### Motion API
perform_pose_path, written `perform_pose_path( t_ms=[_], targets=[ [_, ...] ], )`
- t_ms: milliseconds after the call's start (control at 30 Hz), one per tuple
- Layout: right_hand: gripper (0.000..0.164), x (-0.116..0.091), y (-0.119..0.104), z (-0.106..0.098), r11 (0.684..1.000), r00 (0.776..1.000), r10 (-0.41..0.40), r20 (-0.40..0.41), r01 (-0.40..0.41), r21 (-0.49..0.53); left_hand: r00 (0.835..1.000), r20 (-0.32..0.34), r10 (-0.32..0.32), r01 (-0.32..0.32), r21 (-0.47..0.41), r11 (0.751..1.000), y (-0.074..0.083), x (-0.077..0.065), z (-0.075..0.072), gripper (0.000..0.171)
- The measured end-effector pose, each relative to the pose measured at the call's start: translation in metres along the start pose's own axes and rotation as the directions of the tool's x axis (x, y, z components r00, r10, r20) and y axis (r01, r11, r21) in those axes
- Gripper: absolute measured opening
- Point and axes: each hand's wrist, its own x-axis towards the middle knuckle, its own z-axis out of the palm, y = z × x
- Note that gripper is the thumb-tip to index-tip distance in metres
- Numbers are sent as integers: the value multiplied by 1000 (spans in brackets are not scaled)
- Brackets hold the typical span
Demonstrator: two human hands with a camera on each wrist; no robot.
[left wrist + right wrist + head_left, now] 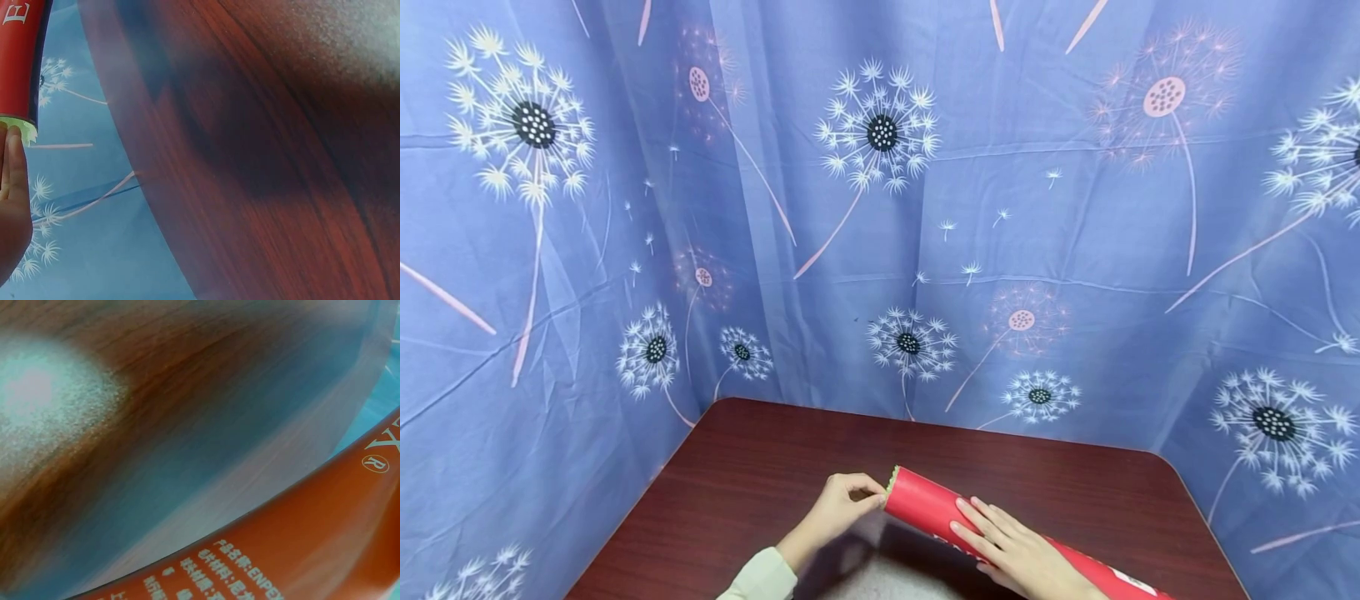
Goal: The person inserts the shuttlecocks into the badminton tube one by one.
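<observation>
A long red shuttlecock tube slants across the front of the table, its end towards the left. From that end peeks the yellow-green frilled skirt of a shuttlecock. My left hand pinches this frilled edge between thumb and fingertips. Across the tube's upper side lie the fingers of my right hand, holding it; the thumb is hidden. In the left wrist view, fingers touch the green skirt at the tube's mouth. White printed writing covers the tube in the right wrist view.
Beneath is a dark red-brown wooden table with rounded back corners. A bright patch of glare shows near its front. Blue curtains with dandelion prints surround the table at the back and both sides.
</observation>
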Motion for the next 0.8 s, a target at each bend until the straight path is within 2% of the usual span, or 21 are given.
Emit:
perform_pose_path(
  t_ms=[400, 633, 800],
  targets=[
    [61, 3, -2, -1, 1000, 1000, 5, 13, -5, -5, 999, 18, -31, 31, 18, 999, 4, 2, 0, 6],
    [59, 4, -4, -3, 1000, 1000, 5, 9, -5, -2, 997, 63, -44, 44, -11, 999, 0, 3, -1, 4],
    [63, 4, -2, -3, 1000, 1000, 8, 12, -8, -15, 996, 89, 12, -12, 1, 1000, -4, 4, -4, 5]
  ],
)
